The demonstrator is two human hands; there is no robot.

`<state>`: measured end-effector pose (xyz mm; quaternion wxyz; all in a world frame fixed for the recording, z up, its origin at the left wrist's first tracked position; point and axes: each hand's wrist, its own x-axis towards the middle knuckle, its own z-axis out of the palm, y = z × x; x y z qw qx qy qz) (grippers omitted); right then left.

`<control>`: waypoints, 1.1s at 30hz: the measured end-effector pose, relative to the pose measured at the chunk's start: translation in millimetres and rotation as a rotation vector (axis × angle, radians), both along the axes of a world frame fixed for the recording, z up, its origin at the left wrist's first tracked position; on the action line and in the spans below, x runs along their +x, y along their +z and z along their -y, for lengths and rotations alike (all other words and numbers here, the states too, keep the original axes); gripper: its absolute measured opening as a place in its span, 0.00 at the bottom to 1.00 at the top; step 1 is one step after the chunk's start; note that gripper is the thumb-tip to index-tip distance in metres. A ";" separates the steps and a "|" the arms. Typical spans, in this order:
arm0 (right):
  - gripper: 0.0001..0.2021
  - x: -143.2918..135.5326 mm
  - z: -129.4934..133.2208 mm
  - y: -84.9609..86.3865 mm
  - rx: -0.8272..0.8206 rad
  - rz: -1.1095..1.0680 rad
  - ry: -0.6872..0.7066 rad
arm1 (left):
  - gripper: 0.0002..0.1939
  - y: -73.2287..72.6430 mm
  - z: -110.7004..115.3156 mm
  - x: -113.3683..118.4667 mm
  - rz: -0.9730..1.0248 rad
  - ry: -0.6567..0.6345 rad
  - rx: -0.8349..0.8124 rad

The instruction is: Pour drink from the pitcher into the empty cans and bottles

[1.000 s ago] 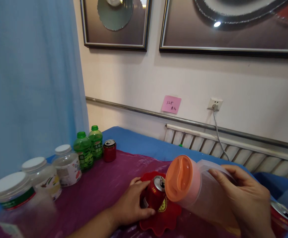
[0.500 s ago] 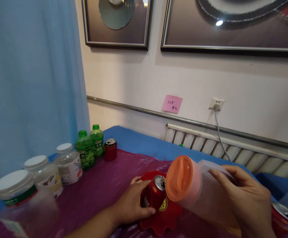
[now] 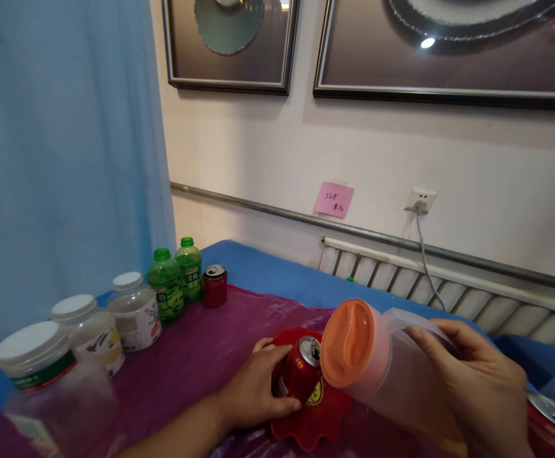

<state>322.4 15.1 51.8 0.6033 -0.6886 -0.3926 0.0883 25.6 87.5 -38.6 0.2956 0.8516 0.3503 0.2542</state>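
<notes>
My left hand is wrapped round a red drink can, its opened top tilted slightly to the right. Under the can lies a red scallop-edged tray with a gold emblem. In my right hand is the handle of a translucent plastic pitcher, tipped to the left. The pitcher's orange lid is close against the can's top; whether they touch, I cannot tell. No stream of liquid shows between them. A little pale yellowish liquid seems to lie low in the pitcher.
Along the left stand several clear jars with white lids, two green bottles and a short red can. Another opened red can is at the lower right. A purple plastic sheet covers part of the blue tabletop.
The view has shifted very slightly, so the background things sit a little to the right. Both hands keep their hold on the can and the pitcher, nearly unmoved.
</notes>
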 end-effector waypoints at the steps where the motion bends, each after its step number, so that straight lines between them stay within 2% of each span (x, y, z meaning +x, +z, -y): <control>1: 0.21 0.3 0.0 0.0 -0.001 -0.007 -0.001 | 0.34 -0.1 -0.1 -0.1 0.002 -0.003 0.000; 9: 0.21 0.6 0.3 1.4 -0.012 0.005 -0.026 | 0.39 -0.3 0.1 0.0 0.001 -0.008 -0.016; 19: 0.21 1.4 1.5 0.0 0.015 -0.001 -0.015 | 0.35 0.7 1.2 0.8 0.012 -0.012 -0.025; 29: 0.21 -1.7 2.5 2.5 0.025 -0.021 -0.018 | 0.38 -1.1 0.6 0.9 -0.005 0.004 -0.019; 33: 0.23 2.4 1.6 -2.6 0.026 -0.017 -0.020 | 0.38 -2.0 0.5 0.6 0.011 -0.011 -0.021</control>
